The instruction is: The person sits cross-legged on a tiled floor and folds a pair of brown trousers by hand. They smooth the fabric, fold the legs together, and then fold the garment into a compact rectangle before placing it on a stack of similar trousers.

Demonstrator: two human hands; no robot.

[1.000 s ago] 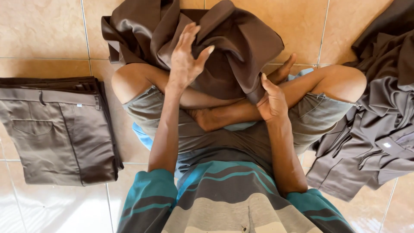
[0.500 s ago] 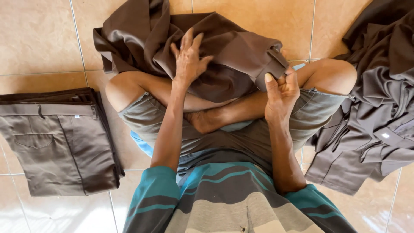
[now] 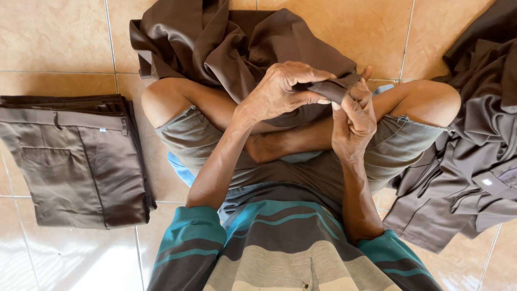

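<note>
A dark brown garment point(image 3: 226, 48) lies crumpled over the person's crossed legs and spills forward onto the tiled floor point(image 3: 54, 37). One edge of it (a narrow band of cloth, possibly a waistband or hem) is lifted above the lap and pinched between both hands. The left hand point(image 3: 283, 91) closes over the band from above, fingers curled around it. The right hand point(image 3: 353, 116) grips the same band from below, thumb raised, touching the left hand's fingertips. To the person's left, a stack of folded brown trousers point(image 3: 75, 161) rests flat on the floor, just beside the knee. To the right lies a loose heap of grey-brown clothes point(image 3: 474, 156), touching the other knee.
</note>
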